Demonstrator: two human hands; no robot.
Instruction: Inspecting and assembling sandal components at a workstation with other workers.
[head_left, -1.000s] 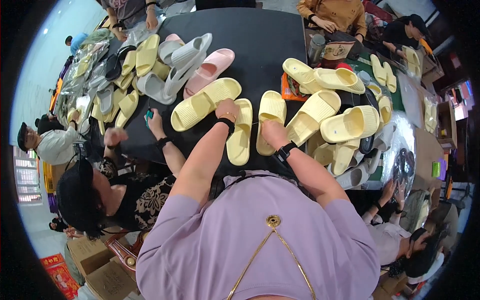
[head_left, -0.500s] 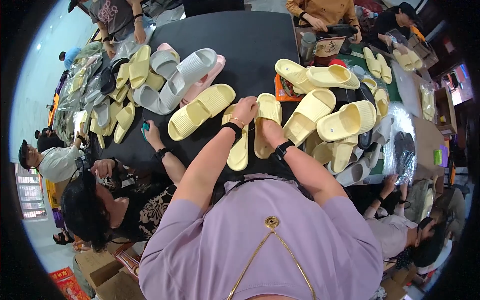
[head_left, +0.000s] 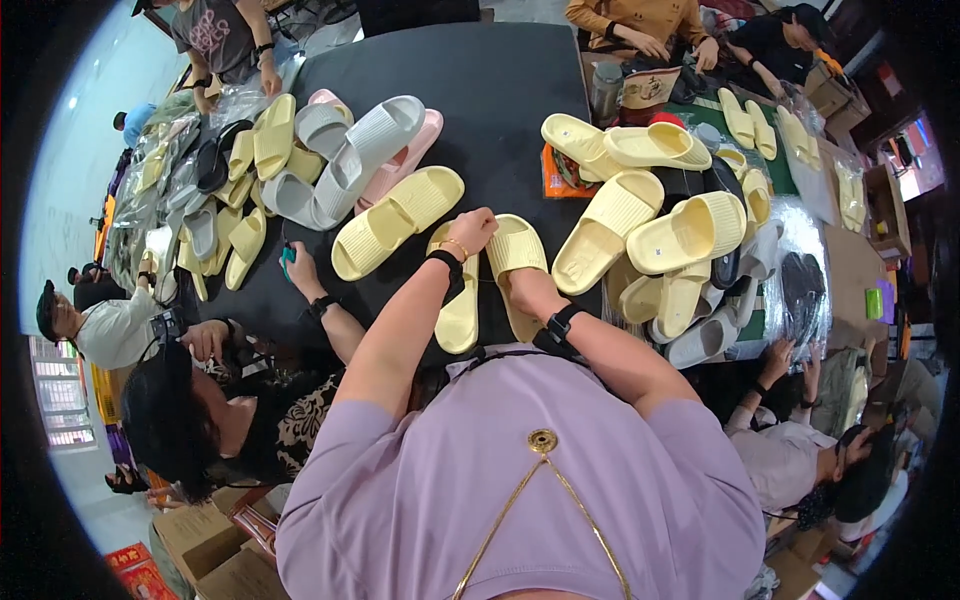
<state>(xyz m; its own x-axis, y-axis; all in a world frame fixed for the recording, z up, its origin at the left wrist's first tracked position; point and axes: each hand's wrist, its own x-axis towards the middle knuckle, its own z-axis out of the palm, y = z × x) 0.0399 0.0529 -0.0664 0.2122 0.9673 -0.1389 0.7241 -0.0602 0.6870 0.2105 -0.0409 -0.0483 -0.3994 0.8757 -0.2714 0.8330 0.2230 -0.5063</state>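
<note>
A pale yellow slide slipper (head_left: 517, 240) lies in front of me at the table's near edge, its toe pointing away. My right hand (head_left: 535, 291) is inside its foot opening, gripping it, with the fingertips hidden under the ribbed strap. Just left of that strap, my left hand (head_left: 475, 231) is closed in a pinch; whatever is between its fingers is too small to make out. A second yellow slipper (head_left: 459, 318) rests under my left wrist, partly covered by it. Beyond my left forearm lies a joined-looking pair of yellow slippers (head_left: 398, 222).
Yellow slippers (head_left: 690, 232) are heaped on the right, grey and pink slippers (head_left: 370, 150) on the left, all on a black table (head_left: 470, 90). At my left a co-worker's hand (head_left: 300, 268) holds teal-handled scissors (head_left: 288, 258). Other people stand around the table.
The slipper at my right hand has shifted left and towards me, its toe end now lower. My left hand has moved slightly left and down, away from the strap's top.
</note>
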